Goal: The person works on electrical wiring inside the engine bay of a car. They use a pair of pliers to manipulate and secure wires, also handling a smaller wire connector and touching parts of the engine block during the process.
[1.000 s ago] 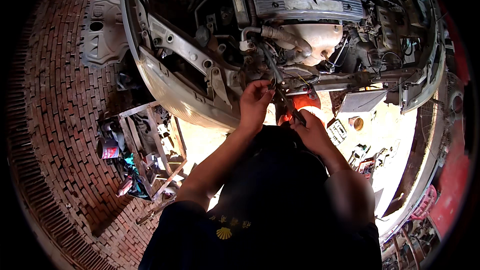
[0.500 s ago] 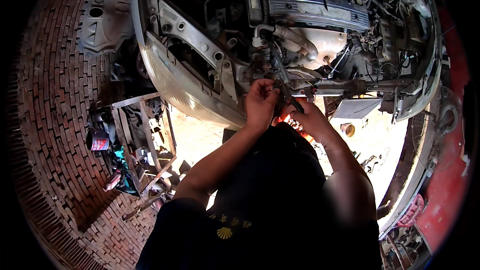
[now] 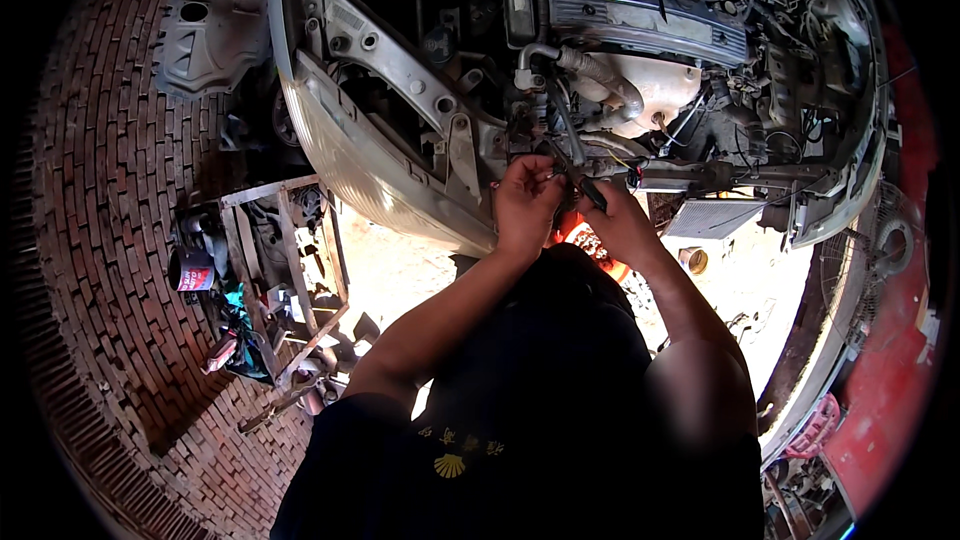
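My left hand (image 3: 527,208) is at the front of the open engine bay, its fingertips pinched together beside the front crossbar (image 3: 685,178). Whatever sits between those fingers is too small and dark to name. Close by on the right, my right hand (image 3: 622,228) is wrapped round a dark-handled tool (image 3: 593,194). The tool slants up and left toward the left fingertips; its working end blends into the dark parts there. Behind the hands, a ribbed pipe (image 3: 590,68) runs past a pale heat shield (image 3: 650,90) below the silver engine cover (image 3: 640,15).
Below my hands is an orange-red container (image 3: 604,258), partly hidden. A pale front panel (image 3: 385,180) curves at the left, near a metal frame (image 3: 290,240). A radiator (image 3: 712,218) and a small can (image 3: 693,260) lie right. A fan (image 3: 893,245) stands by a red surface.
The right hand and tool have shifted slightly up, with the handle now steeper. My left fingers stay pinched in nearly the same place. The whole view has moved a little.
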Tool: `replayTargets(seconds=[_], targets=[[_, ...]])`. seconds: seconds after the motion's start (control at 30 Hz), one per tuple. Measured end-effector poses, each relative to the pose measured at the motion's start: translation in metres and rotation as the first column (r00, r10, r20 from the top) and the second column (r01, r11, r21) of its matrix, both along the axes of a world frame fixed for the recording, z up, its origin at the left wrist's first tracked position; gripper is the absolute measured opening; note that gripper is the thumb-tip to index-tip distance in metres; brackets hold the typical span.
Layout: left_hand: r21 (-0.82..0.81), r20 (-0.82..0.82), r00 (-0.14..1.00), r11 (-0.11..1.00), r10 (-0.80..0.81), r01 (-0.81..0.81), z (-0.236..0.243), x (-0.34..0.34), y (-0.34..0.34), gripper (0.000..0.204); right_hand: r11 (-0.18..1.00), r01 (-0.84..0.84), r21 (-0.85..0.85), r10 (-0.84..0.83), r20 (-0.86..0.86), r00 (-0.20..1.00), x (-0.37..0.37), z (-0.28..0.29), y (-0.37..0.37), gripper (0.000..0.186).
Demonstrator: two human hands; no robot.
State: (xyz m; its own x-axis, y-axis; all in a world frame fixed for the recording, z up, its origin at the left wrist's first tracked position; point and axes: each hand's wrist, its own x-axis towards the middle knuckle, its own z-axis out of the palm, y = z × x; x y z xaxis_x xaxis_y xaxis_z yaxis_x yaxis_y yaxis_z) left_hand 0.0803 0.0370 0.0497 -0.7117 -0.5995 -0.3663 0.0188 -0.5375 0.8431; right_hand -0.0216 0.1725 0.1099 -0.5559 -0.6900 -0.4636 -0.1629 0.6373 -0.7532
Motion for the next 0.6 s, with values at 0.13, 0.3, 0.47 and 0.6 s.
replayTargets(seconds=[0.13,0.3,0.47,0.6], targets=[[-0.014,0.022,1.000,1.000,-0.003,0.003,0.004,-0.002,0.000,0.025,0.995,0.098,-0.020,-0.099,-0.016,0.995,0.005,-0.003,-0.002,0.026],[-0.024,0.062,0.998,1.000,-0.018,0.020,0.015,0.000,-0.001,0.024,0.988,0.148,-0.053,-0.146,0.028,0.989,0.003,-0.010,0.006,0.027],[-0.040,0.115,0.971,0.976,-0.210,0.216,0.046,0.045,-0.008,0.027,0.977,0.174,-0.119,-0.147,0.208,0.967,-0.001,0.003,0.021,0.018],[-0.153,0.119,0.966,0.957,-0.227,0.244,0.086,0.101,-0.032,0.027,0.997,0.017,-0.078,0.006,0.292,0.956,0.009,0.018,0.039,0.033]])
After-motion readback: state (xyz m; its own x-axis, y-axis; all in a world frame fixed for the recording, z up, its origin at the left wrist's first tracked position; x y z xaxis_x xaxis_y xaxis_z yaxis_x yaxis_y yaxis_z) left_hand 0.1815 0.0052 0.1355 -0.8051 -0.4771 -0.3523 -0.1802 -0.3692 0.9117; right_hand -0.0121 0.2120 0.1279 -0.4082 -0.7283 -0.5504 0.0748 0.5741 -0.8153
